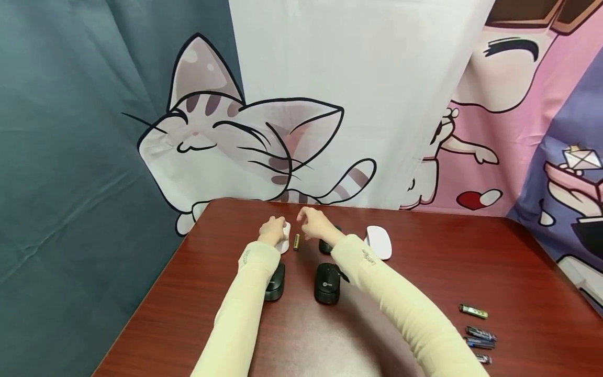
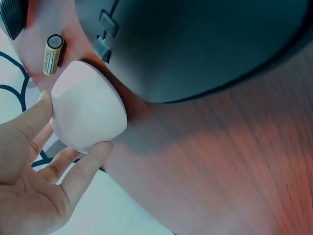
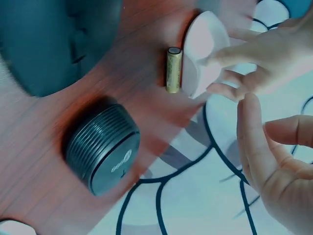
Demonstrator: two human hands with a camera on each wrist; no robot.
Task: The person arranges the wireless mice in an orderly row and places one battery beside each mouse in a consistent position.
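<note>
My left hand (image 1: 272,230) grips a white computer mouse (image 2: 90,107) by its edges, thumb on one side and fingers on the other. Right beside that mouse a gold-coloured battery (image 1: 296,242) stands or lies on the table, apart from both hands; the right wrist view shows the battery (image 3: 173,70) close along the mouse's edge. My right hand (image 1: 316,225) is held above the table just right of the battery, fingers loosely bent and nothing between them. Under its wrist sits a black mouse (image 1: 324,247), partly hidden; its ribbed side (image 3: 102,147) shows in the right wrist view.
Another white mouse (image 1: 378,242) lies right of my right wrist. Nearer are two black mice, one (image 1: 327,283) between the forearms, one (image 1: 275,283) partly under the left sleeve. Several batteries (image 1: 480,333) lie at the right. A printed cloth (image 1: 301,104) hangs behind the table.
</note>
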